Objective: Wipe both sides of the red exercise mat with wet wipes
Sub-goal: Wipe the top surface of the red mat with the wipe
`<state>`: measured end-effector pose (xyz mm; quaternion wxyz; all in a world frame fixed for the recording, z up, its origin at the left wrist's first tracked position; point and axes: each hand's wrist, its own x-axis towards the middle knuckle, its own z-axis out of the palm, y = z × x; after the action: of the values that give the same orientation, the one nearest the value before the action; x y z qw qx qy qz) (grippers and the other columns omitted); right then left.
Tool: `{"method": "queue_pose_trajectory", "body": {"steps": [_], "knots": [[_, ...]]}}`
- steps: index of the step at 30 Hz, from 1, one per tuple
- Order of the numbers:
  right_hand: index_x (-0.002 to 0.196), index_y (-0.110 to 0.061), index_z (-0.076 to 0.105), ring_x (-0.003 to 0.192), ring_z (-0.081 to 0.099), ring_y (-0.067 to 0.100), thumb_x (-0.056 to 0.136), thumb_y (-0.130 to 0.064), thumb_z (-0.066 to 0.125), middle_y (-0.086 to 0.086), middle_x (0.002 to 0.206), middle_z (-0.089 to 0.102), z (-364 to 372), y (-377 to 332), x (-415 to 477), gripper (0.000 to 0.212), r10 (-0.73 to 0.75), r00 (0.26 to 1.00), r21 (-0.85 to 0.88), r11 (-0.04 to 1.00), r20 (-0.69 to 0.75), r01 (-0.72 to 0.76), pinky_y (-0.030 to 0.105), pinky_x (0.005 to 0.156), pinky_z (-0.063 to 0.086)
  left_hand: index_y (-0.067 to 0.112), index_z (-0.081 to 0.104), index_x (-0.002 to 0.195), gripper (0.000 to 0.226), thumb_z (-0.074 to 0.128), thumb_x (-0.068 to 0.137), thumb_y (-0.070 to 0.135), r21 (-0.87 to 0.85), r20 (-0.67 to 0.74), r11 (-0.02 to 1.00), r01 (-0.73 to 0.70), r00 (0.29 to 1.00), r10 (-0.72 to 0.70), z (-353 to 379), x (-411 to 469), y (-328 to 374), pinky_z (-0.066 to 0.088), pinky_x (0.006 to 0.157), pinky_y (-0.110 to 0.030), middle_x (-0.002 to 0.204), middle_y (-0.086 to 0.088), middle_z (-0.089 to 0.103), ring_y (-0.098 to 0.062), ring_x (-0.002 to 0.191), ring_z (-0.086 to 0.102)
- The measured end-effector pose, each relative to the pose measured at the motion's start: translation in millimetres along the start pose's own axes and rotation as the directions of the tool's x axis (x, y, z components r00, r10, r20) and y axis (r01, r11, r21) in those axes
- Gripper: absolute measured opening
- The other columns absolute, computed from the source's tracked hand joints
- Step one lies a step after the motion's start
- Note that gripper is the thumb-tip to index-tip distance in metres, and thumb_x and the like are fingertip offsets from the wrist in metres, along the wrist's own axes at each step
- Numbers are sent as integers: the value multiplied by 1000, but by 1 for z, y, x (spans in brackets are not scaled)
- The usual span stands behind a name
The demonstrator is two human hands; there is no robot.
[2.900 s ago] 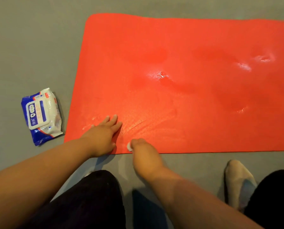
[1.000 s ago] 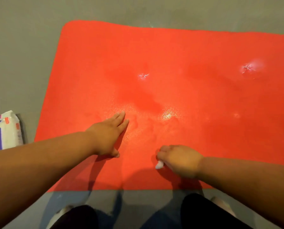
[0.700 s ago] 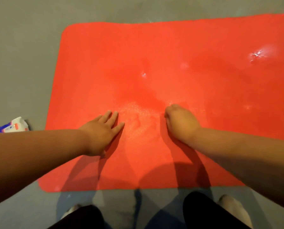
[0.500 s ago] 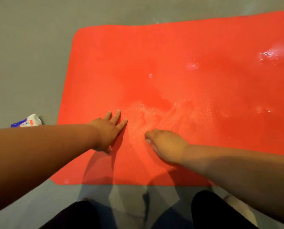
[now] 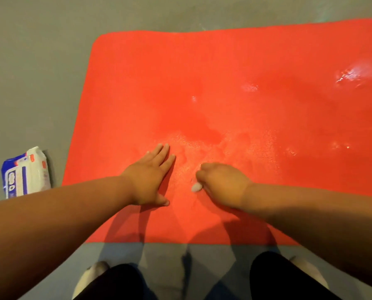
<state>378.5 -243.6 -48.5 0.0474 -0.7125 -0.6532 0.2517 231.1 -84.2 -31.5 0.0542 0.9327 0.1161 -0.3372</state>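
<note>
- The red exercise mat (image 5: 245,72) lies flat on the grey floor (image 5: 33,72), filling the centre and right of the frame.
- The left hand (image 5: 150,178) presses flat on the mat at lower centre, fingers straight and slightly spread.
- The right hand (image 5: 222,184), just beside it, has fingers curled round a white wet wipe (image 5: 197,187) held against the mat.
- A pack of wipes (image 5: 26,172) lies on the floor at the left edge, near the mat.

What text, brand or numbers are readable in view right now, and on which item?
No text can be read.
Wet wipes pack: blue-and-white label with printing, too blurred to read.
Red exercise mat: no markings.
Wet wipe in right hand: no print.
</note>
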Motion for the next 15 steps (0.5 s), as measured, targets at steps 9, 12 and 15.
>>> {"method": "queue_pose_trajectory", "body": {"steps": [9,12,15], "knots": [[102,-12,60,99,57,32,98,-23,43,11,107,56,8,4,-21,21,73,997,75,995,-4,-72,36,79,42,12,-15,150,130,65,67,72,-41,-81,990,-135,988,131,-12,36,12,-6,118,-37,141,-3,-37,-18,140,-27],[105,-14,60,103,56,29,93,-18,48,8,110,55,11,-14,-37,17,-85,986,118,991,144,68,36,82,42,14,-15,151,131,67,65,71,-48,-76,989,-142,988,138,-8,40,13,-5,118,-38,143,-5,-38,-19,142,-25],[100,-16,63,103,56,28,91,-15,51,7,108,58,-13,54,-21,15,235,971,69,970,-45,-232,32,82,39,21,-15,151,129,65,65,74,-56,-77,986,-155,986,150,-6,39,18,-4,118,-40,153,-12,-30,-26,143,-24]]}}
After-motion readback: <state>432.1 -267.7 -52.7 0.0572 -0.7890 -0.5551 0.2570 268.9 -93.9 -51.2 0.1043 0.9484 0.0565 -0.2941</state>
